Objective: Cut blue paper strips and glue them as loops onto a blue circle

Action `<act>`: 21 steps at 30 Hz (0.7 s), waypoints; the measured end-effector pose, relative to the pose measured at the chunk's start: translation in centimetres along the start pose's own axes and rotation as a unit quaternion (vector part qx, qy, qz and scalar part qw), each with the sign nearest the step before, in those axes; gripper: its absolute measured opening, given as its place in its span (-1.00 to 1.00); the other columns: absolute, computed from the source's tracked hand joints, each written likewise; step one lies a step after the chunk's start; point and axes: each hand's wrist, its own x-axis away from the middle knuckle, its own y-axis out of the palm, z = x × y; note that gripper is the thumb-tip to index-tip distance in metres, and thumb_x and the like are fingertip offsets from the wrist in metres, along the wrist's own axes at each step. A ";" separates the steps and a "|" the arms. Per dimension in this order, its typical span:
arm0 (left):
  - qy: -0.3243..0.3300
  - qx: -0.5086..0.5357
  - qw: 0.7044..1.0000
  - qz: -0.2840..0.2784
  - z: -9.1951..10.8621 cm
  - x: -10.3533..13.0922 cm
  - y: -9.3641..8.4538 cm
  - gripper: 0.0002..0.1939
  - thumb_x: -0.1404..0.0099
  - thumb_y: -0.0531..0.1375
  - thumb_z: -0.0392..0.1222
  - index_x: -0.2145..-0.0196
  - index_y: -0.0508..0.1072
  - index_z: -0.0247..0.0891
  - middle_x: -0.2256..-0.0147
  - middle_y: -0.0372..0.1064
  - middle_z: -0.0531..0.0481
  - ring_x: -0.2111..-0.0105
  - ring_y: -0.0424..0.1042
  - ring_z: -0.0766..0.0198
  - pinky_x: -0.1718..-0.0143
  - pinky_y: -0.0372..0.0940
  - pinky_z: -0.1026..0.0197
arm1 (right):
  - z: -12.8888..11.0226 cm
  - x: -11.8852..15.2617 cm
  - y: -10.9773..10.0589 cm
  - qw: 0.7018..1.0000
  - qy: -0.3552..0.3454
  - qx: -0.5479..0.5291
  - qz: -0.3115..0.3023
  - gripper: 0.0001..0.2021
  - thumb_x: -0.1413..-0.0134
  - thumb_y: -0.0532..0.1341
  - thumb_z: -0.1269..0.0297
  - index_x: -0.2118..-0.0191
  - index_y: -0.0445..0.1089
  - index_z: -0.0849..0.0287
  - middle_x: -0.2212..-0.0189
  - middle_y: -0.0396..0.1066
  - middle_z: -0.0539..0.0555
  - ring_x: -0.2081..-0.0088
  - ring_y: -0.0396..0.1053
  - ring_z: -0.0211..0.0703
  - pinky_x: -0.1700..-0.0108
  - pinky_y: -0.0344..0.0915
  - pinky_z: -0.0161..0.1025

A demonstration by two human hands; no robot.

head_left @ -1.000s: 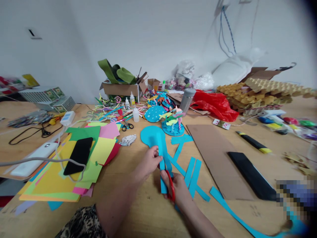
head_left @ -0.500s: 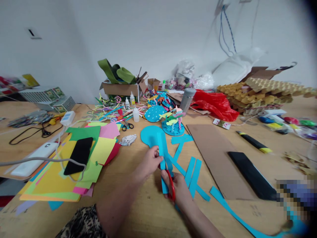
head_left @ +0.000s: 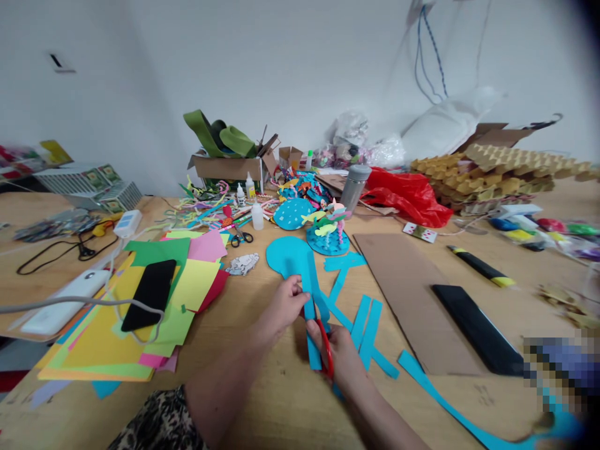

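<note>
Between the thumb and fingers of my left hand [head_left: 285, 306] is a strip of blue paper [head_left: 313, 347], which hangs down toward me. My right hand [head_left: 344, 353] grips red-handled scissors [head_left: 330, 359], its fingers round the handles close against the strip; the blades are mostly hidden. Beyond my hands lies a round blue paper piece [head_left: 284, 253]. Several cut blue strips [head_left: 370, 331] are scattered right of my hands. Farther back stands a blue disc with small colourful fish figures [head_left: 328, 234], next to a white-dotted blue disc [head_left: 295, 214].
Coloured paper sheets [head_left: 94, 331] with a black phone [head_left: 149, 295] lie at left. Black scissors [head_left: 241, 236] and a glue bottle [head_left: 257, 215] are farther back. To the right are a cardboard sheet [head_left: 403, 294], a black slab [head_left: 475, 331], a cutter knife [head_left: 480, 265] and egg trays [head_left: 469, 181].
My right hand and the scissors have shifted slightly right and down. The strip's lower end has swung a little to the right. My left hand keeps its place.
</note>
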 end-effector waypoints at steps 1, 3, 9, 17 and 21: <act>0.006 -0.008 1.000 0.005 0.0 0.0 0.0 -0.70 -0.11 0.17 -0.40 0.15 0.34 -0.28 0.46 0.26 0.13 0.50 0.32 0.37 0.46 0.22 0.32 | 0.0 0.0 0.0 1.000 -0.003 0.001 -0.001 -0.38 0.16 0.09 -0.44 0.65 0.03 0.07 0.79 0.07 -0.05 0.69 0.02 -0.33 0.68 -0.09 -0.31; 0.019 -0.018 1.000 0.008 0.0 -0.1 -0.1 -0.68 -0.09 0.17 -0.41 0.15 0.35 -0.28 0.49 0.24 0.15 0.51 0.30 0.38 0.47 0.20 0.35 | 0.0 -0.1 0.0 1.000 -0.008 0.000 -0.006 -0.40 0.13 0.10 -0.41 0.65 0.04 0.08 0.78 0.06 -0.06 0.69 0.02 -0.33 0.67 -0.09 -0.31; 0.033 -0.016 0.999 -0.009 -0.3 -0.1 0.0 -0.65 -0.05 0.20 -0.40 0.15 0.35 -0.27 0.52 0.22 0.18 0.53 0.28 0.40 0.48 0.18 0.37 | 0.3 -0.1 -0.1 1.000 0.005 -0.009 -0.013 -0.43 0.09 0.14 -0.35 0.62 0.08 0.09 0.79 0.03 -0.08 0.68 0.03 -0.32 0.66 -0.10 -0.31; 0.022 -0.022 0.999 -0.023 -0.1 0.0 0.1 -0.75 -0.07 0.18 -0.39 0.24 0.34 -0.27 0.53 0.21 0.17 0.56 0.26 0.38 0.52 0.15 0.34 | 0.0 0.0 -0.1 1.000 0.002 -0.015 -0.013 -0.43 0.11 0.18 -0.32 0.63 0.03 0.07 0.78 0.01 -0.11 0.70 -0.03 -0.36 0.66 -0.13 -0.32; 0.021 -0.027 0.999 -0.012 0.0 0.2 0.1 -0.71 -0.09 0.16 -0.42 0.19 0.34 -0.28 0.52 0.22 0.16 0.55 0.26 0.39 0.51 0.16 0.34 | -0.1 0.0 -0.1 1.000 0.000 0.003 -0.004 -0.41 0.11 0.12 -0.38 0.65 0.01 0.06 0.77 0.01 -0.08 0.69 -0.03 -0.35 0.66 -0.14 -0.31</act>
